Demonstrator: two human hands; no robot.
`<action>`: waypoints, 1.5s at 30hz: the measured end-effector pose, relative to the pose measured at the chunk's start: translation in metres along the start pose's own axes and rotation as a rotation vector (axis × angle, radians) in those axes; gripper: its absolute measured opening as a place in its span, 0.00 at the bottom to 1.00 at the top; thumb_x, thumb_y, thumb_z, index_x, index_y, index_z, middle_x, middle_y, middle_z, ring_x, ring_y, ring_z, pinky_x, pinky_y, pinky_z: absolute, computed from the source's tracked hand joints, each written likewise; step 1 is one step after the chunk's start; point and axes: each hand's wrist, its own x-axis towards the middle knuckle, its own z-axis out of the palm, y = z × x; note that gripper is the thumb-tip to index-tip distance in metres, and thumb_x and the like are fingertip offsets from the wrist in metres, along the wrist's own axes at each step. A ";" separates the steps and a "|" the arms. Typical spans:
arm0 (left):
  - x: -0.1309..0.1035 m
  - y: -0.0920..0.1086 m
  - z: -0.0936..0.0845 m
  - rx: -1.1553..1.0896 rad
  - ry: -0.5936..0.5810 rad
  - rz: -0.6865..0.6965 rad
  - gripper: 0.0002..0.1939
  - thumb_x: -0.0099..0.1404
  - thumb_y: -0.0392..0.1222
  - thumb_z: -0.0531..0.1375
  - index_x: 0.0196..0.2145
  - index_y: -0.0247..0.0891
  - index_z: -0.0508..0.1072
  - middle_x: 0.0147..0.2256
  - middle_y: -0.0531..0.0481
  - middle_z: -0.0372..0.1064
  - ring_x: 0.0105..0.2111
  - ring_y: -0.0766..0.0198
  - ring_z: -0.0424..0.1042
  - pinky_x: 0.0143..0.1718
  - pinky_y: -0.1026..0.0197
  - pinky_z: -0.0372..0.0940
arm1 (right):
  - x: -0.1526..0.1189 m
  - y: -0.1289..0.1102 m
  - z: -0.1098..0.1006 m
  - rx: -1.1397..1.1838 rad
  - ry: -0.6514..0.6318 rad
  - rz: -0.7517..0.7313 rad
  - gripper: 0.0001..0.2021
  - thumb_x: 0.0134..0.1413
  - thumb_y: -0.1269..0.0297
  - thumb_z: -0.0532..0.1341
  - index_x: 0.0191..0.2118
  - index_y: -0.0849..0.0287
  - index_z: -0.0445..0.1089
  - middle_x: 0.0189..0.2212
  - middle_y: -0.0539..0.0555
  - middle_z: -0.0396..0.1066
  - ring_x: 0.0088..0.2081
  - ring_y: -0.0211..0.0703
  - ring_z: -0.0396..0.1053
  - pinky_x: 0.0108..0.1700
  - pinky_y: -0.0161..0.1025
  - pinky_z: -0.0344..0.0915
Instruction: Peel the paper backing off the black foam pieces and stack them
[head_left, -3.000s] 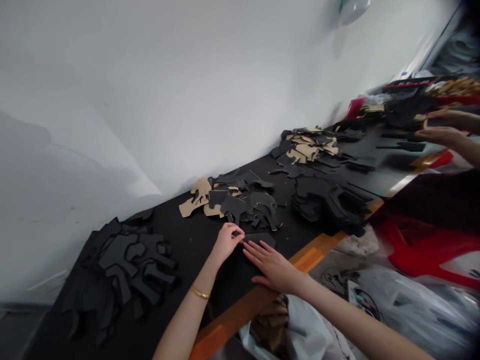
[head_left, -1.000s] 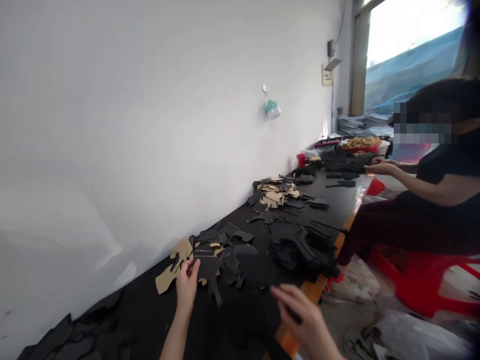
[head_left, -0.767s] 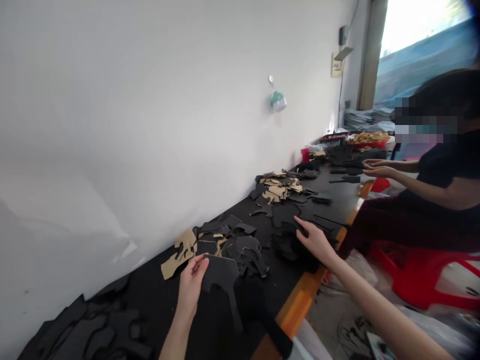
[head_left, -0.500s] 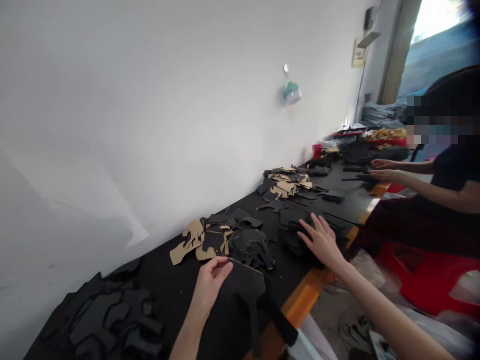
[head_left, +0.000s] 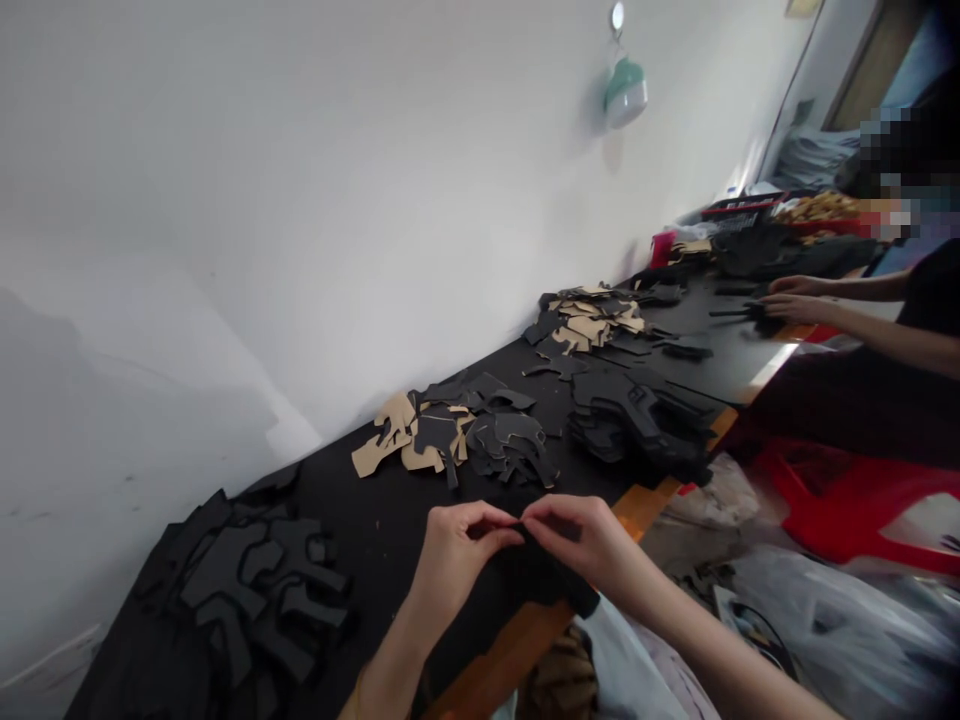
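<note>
We are seeing a white wall (head_left: 300, 200) standing beside a long black counter (head_left: 337, 485). A heap of black cutouts (head_left: 247, 585) is lying at near left, a smaller heap of tan and black scraps (head_left: 450, 430) is spreading farther back, and a stack of black shapes (head_left: 637, 415) is sitting toward the right edge. The left hand (head_left: 461, 530) and the right hand (head_left: 589, 540) are meeting over the near edge, each closing in a thumb-and-finger pinch, tips almost touching. Between and beneath them, a black piece (head_left: 559, 582) is reaching over the edge; both hands are apparently gripping its rim (its outline is merging with the dark surface). We are judging the step in hand to be a fine, two-handed working of that rim; the next move is probably calling for one pinch steadying while the other is pulling.
</note>
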 end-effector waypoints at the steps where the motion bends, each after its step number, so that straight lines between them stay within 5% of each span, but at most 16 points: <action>1: 0.000 0.000 -0.001 0.004 -0.003 0.018 0.03 0.51 0.38 0.67 0.28 0.40 0.80 0.25 0.53 0.77 0.26 0.62 0.73 0.28 0.66 0.64 | 0.001 0.001 -0.002 0.019 -0.023 0.007 0.13 0.57 0.58 0.57 0.31 0.60 0.74 0.26 0.52 0.74 0.29 0.39 0.68 0.31 0.34 0.63; 11: 0.000 -0.001 -0.003 0.014 -0.075 0.108 0.02 0.52 0.39 0.67 0.27 0.41 0.81 0.25 0.52 0.77 0.26 0.62 0.74 0.29 0.66 0.66 | -0.002 0.001 -0.014 0.236 -0.209 0.071 0.19 0.57 0.50 0.58 0.32 0.63 0.72 0.24 0.50 0.67 0.27 0.36 0.61 0.28 0.32 0.57; 20: -0.001 -0.001 -0.001 0.005 -0.099 0.139 0.06 0.54 0.38 0.67 0.32 0.41 0.79 0.28 0.52 0.77 0.29 0.63 0.74 0.32 0.66 0.68 | -0.003 0.003 -0.011 0.284 -0.197 0.112 0.17 0.56 0.51 0.59 0.30 0.63 0.70 0.23 0.48 0.64 0.26 0.34 0.58 0.27 0.31 0.54; 27: -0.005 -0.004 -0.002 0.436 0.143 0.718 0.04 0.60 0.38 0.63 0.30 0.45 0.78 0.44 0.48 0.70 0.47 0.58 0.67 0.48 0.55 0.65 | -0.006 0.010 0.002 0.253 -0.151 0.096 0.13 0.58 0.55 0.56 0.31 0.60 0.65 0.25 0.47 0.62 0.26 0.34 0.57 0.27 0.31 0.54; 33: -0.016 0.010 -0.004 0.563 0.122 0.837 0.06 0.61 0.37 0.62 0.28 0.46 0.76 0.38 0.53 0.73 0.45 0.61 0.66 0.50 0.57 0.57 | 0.002 0.035 0.006 0.296 0.272 0.113 0.09 0.56 0.58 0.54 0.30 0.57 0.59 0.21 0.43 0.52 0.22 0.32 0.50 0.23 0.30 0.49; 37: -0.016 0.014 -0.002 0.536 0.008 0.850 0.06 0.61 0.38 0.62 0.27 0.48 0.76 0.37 0.58 0.75 0.45 0.63 0.65 0.53 0.57 0.48 | 0.007 0.047 -0.001 0.336 0.529 0.152 0.08 0.53 0.59 0.57 0.32 0.56 0.57 0.17 0.40 0.50 0.18 0.31 0.48 0.21 0.30 0.46; 42: -0.006 0.004 -0.008 0.376 -0.156 0.786 0.06 0.60 0.39 0.63 0.26 0.48 0.77 0.37 0.56 0.76 0.46 0.61 0.65 0.56 0.55 0.44 | 0.002 0.062 -0.031 0.445 0.772 0.204 0.20 0.50 0.54 0.61 0.47 0.53 0.58 0.16 0.40 0.58 0.16 0.34 0.56 0.18 0.29 0.52; 45: 0.004 -0.007 -0.019 0.115 -0.222 0.705 0.07 0.55 0.44 0.66 0.22 0.44 0.75 0.33 0.52 0.76 0.44 0.58 0.67 0.53 0.54 0.53 | -0.012 0.090 -0.062 0.468 1.035 0.258 0.27 0.43 0.54 0.65 0.50 0.55 0.60 0.22 0.44 0.65 0.20 0.37 0.64 0.21 0.31 0.60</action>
